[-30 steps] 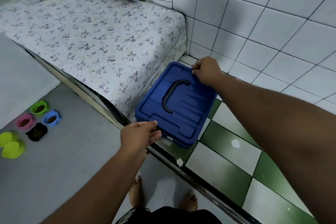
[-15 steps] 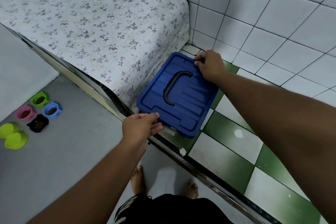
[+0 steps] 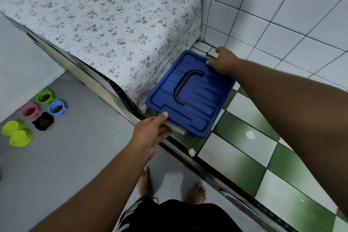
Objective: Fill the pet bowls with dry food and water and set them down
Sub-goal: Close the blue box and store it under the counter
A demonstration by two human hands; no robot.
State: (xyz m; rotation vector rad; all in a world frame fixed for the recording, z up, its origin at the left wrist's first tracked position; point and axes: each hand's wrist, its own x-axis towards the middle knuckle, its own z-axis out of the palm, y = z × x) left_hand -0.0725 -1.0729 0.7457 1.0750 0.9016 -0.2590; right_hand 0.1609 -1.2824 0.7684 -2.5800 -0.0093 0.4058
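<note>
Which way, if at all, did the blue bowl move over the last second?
No. The blue bowl keeps its offset from the white panel corner; only the camera shifted.

Setting: private home, a sleeping room.
- Mattress (image 3: 105, 24) in a lilac-sprigged sheet, 11 o'clock, laid low against the white-tiled wall (image 3: 282, 15), 1 o'clock.
- Green-and-white chequered floor tiles (image 3: 244, 156), 4 o'clock, parted from the plain grey floor (image 3: 66, 165), 8 o'clock, by a metal floor track (image 3: 212, 177).
- Small coloured pet bowls (image 3: 44, 121) clustered on the grey floor, 9 o'clock.
- Blue-lidded storage box (image 3: 199, 103) at the mattress corner, 1 o'clock.
- Bare feet (image 3: 196, 193), 6 o'clock.
</note>
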